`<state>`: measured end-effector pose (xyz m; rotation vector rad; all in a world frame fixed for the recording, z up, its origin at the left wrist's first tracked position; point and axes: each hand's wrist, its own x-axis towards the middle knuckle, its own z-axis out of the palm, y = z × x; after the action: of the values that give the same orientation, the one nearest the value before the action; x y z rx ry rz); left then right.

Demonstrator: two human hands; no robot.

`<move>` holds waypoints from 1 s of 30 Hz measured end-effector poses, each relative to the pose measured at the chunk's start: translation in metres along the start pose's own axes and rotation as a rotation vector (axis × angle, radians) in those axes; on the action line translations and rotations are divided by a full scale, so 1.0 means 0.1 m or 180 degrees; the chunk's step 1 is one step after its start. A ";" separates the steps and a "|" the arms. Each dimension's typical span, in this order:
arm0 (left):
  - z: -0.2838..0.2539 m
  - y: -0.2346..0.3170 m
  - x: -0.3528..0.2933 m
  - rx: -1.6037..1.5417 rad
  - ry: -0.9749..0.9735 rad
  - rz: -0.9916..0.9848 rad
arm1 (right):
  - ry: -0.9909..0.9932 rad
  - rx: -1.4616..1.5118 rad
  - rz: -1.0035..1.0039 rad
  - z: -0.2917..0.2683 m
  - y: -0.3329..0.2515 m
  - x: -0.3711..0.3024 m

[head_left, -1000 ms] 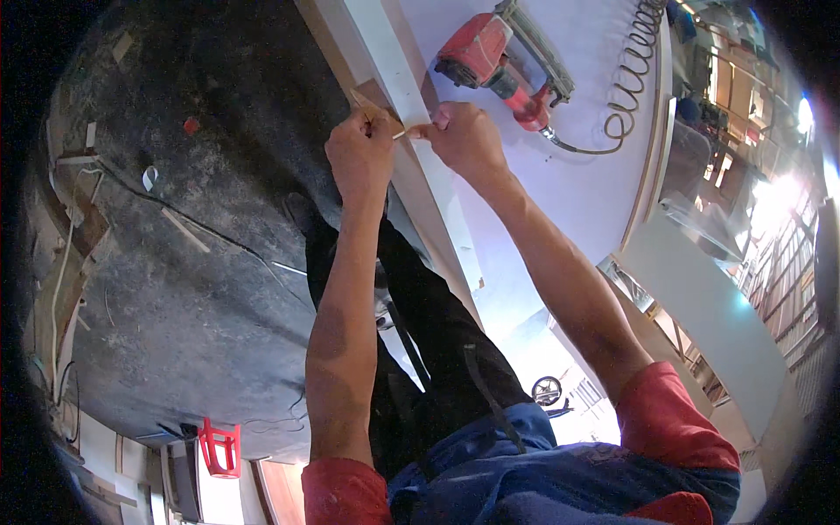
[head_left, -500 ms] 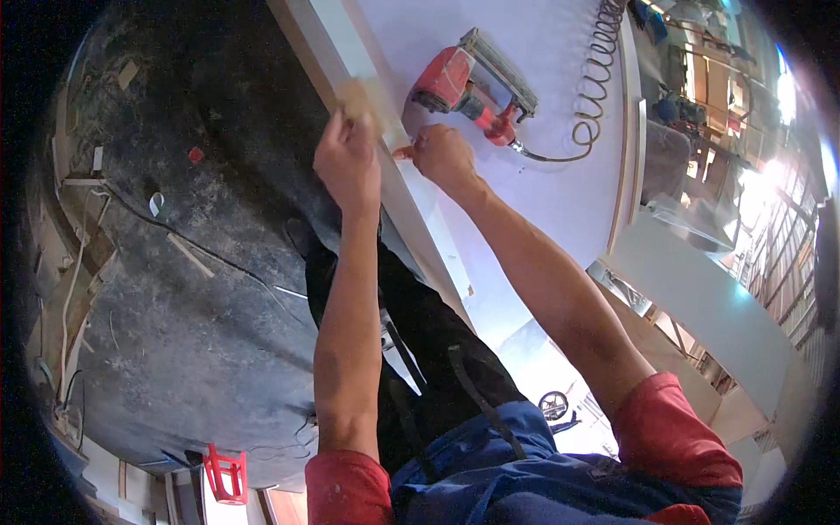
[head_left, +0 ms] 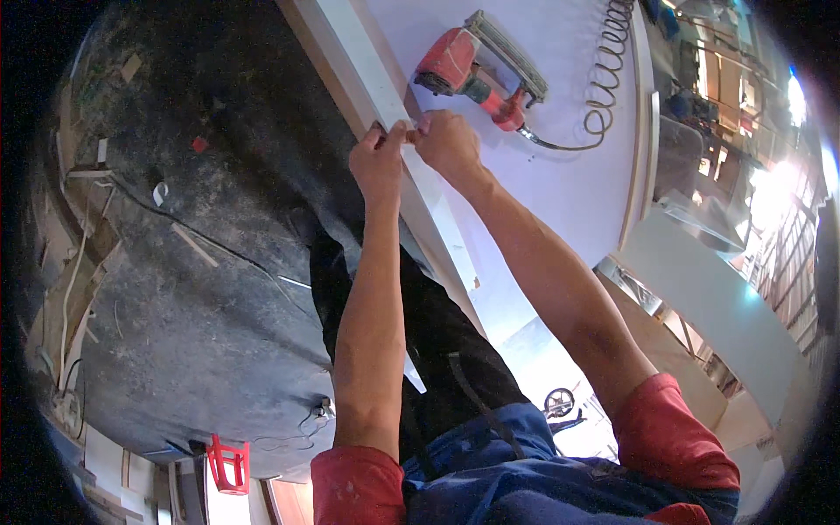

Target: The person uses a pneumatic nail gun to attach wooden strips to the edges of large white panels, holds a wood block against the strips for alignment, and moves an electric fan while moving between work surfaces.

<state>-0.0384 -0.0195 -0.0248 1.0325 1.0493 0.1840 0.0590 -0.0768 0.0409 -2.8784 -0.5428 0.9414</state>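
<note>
While a red nailer (head_left: 448,61) lay near, the left hand (head_left: 376,166) and right hand (head_left: 450,145) almost met, fingers (head_left: 379,137) curled; their grip I could not tell

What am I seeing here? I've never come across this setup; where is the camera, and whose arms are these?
There is no robot. A wide fisheye camera on a person's head looks down, which bends straight edges toward the rim. The arms are the wearer's: the left hand and right hand are bare and close together at a long pale strip. A red nail-gun-like tool lies on the broad white panel, joined to a coiled hose. Anything pinched between the fingers is too small to make out.
</note>
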 end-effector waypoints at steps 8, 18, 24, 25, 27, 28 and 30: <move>-0.02 0.11 0.05 0.0820 -0.0107 -0.0007 | 0.0910 0.0547 -0.0588 -0.14 0.20 -0.31; 0.00 0.07 0.02 0.1526 0.0289 0.0552 | 0.1516 -0.0225 -0.1109 -0.39 0.67 0.45; 0.02 0.10 0.02 0.2062 0.0264 0.0318 | 0.1101 -0.0119 -0.1027 -0.91 0.42 0.01; 0.04 0.10 0.03 0.1963 0.0224 0.0381 | 0.0819 0.0015 -0.0761 -1.00 0.40 -0.07; 0.05 0.10 0.01 0.1770 0.0226 0.0474 | 0.0772 0.0312 -0.0867 -1.05 0.37 -0.20; 0.00 0.09 0.00 0.1623 0.0286 0.0643 | 0.0260 0.0632 -0.0452 -1.11 0.20 -0.30; 0.00 0.08 0.00 0.1683 0.0395 0.0684 | -0.0249 0.0886 -0.0003 -1.11 0.06 -0.38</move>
<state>-0.0353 -0.0150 -0.0183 1.6314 1.1257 0.1485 0.0972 -0.0907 0.1513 -2.6036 -0.3832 1.0413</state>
